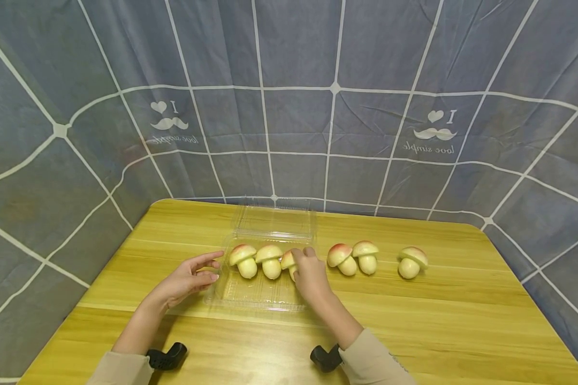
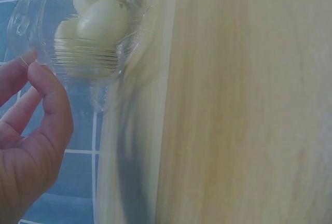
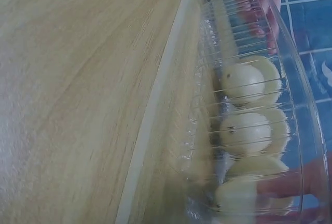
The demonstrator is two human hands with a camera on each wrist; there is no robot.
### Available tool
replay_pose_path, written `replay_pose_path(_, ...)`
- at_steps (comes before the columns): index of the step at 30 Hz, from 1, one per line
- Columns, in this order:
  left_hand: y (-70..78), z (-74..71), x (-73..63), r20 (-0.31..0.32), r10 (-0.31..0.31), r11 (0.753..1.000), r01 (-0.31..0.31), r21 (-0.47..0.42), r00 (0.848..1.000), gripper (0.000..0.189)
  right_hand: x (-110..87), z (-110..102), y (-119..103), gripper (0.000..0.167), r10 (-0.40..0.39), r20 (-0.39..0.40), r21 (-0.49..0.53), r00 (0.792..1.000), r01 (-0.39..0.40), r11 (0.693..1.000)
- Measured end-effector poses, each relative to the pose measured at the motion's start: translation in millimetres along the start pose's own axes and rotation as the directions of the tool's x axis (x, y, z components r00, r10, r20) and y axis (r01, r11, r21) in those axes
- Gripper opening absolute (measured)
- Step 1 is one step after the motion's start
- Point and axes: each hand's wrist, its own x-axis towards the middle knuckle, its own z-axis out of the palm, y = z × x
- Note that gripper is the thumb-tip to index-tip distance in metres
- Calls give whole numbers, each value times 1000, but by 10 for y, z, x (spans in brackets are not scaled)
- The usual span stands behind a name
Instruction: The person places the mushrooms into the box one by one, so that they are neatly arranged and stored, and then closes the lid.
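A lidded clear plastic box (image 1: 265,294) lies on the table with its lid (image 1: 274,220) folded back. Inside stand a mushroom (image 1: 243,261) with a reddish cap and a paler mushroom (image 1: 270,262), side by side. My right hand (image 1: 310,275) reaches in at the box's right end and grips a third mushroom (image 1: 287,260), partly hidden by the fingers. At the left end, my left hand (image 1: 185,280) has thumb and forefinger spread apart, tips at the rim. In the left wrist view, the fingertips (image 2: 36,68) overlap the box's edge.
Right of the box, a red-capped mushroom (image 1: 342,259) leans against another mushroom (image 1: 366,257). A separate mushroom (image 1: 411,262) lies farther right. The wooden table (image 1: 443,321) ends at a grey-blue curtain (image 1: 298,123) with white lines.
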Motion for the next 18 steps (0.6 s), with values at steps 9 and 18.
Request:
replay_pose_path(9, 7, 0, -1, 0, -3, 1000, 3, -1, 1000, 66, 51, -3, 32, 42, 13, -4, 22, 1000, -13, 1000)
replay_pose_path(18, 6, 5, -7, 3, 0, 1000, 0, 2, 1000, 66, 119, -48, 70, 47, 26, 58, 13, 998, -26, 1000)
